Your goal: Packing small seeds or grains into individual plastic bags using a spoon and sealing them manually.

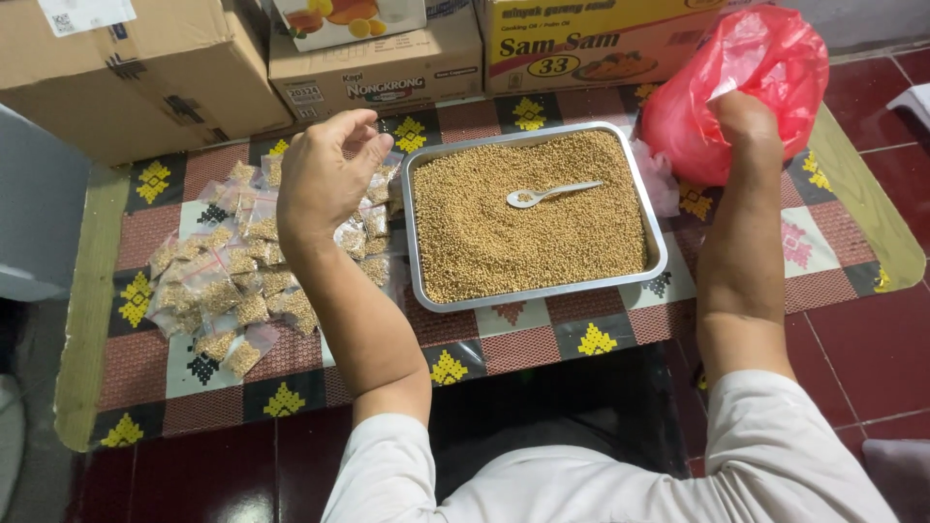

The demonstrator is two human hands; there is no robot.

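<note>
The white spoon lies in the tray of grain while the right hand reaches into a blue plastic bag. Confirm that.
Not quite: the plastic bag is red, not blue, as the head view shows. The white spoon does lie in the tray of grain, and the right hand reaches into the bag.

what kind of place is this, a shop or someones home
Probably a home floor used for small-scale packing, not a shop counter. A patterned mat lies on red floor tiles, a metal tray holds brown seeds, small filled packets are piled beside it, and cardboard boxes stand behind.
</note>
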